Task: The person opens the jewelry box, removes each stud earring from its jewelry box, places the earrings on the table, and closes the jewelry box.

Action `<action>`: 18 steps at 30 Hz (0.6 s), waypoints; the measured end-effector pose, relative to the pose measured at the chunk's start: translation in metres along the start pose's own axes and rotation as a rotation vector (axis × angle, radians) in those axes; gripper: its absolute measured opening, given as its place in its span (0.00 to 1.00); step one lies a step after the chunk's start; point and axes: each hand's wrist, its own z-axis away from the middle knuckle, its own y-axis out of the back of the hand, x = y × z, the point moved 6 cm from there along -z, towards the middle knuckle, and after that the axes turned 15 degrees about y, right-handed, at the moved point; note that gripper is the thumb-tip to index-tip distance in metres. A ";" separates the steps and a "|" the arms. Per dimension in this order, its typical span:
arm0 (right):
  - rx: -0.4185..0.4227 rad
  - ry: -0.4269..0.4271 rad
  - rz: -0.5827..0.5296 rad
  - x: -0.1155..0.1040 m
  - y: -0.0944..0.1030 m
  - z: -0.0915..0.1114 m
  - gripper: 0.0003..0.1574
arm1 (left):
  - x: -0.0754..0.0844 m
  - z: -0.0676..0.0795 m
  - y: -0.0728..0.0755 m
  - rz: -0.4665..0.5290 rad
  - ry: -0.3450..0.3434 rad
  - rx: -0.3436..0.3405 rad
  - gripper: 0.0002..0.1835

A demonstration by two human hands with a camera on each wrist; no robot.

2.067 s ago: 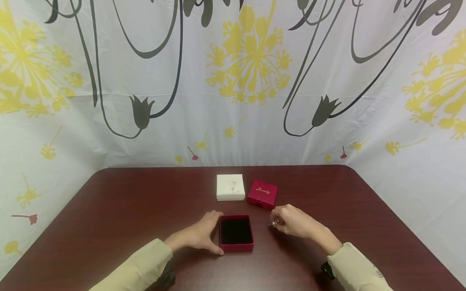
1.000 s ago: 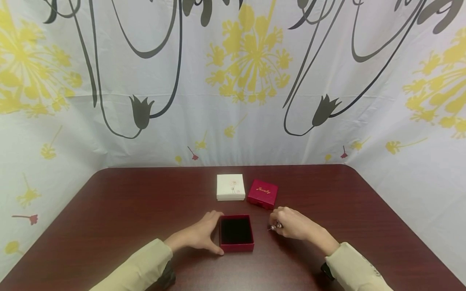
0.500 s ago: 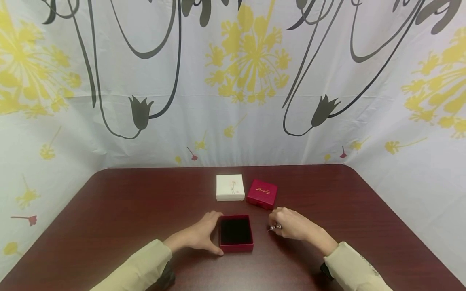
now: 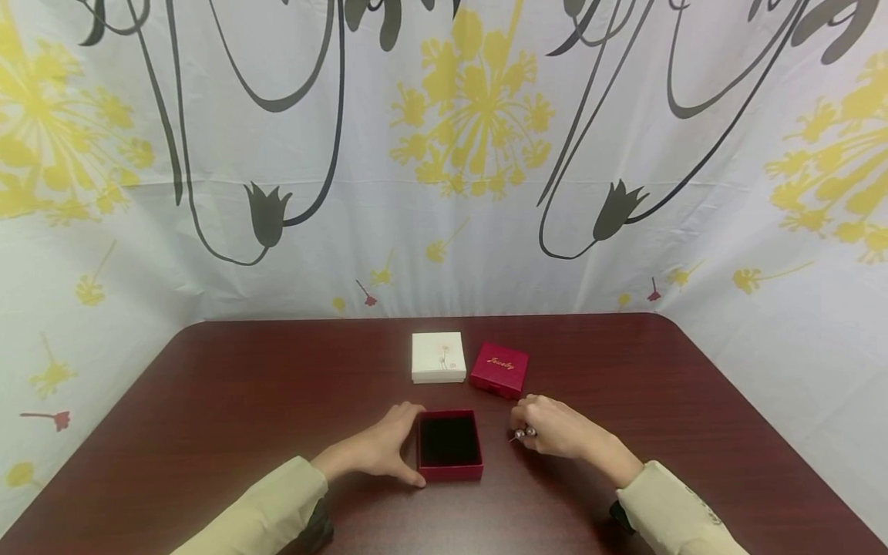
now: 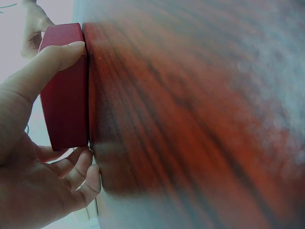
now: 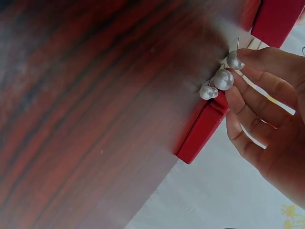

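In the head view my left hand [image 4: 380,447] holds the open red box base [image 4: 450,472] by its left side. A black pad lines the box. The left wrist view shows the thumb on the near wall of the box [image 5: 66,95] and fingers at its opposite side. Right of the box, just above the table, my right hand [image 4: 553,428] pinches pearl earrings [image 4: 525,433]. In the right wrist view, several white pearls [image 6: 223,79] with thin metal pins cluster at the thumb and fingertips; some parts overlap, so how they join cannot be told.
Behind the hands lie a white box [image 4: 438,358] with a flower print and a red lid [image 4: 500,368] marked "Jewelry" in gold. The dark wooden table [image 4: 291,370] runs back to a flower-patterned curtain [image 4: 444,254].
My right hand has shifted slightly toward me and left, and the pearls have turned to show more clearly below its fingers. The left hand and red box base stay in place.
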 end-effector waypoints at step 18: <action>0.084 -0.021 -0.012 0.004 0.014 0.001 0.06 | 0.000 0.000 -0.001 -0.007 -0.004 0.005 0.51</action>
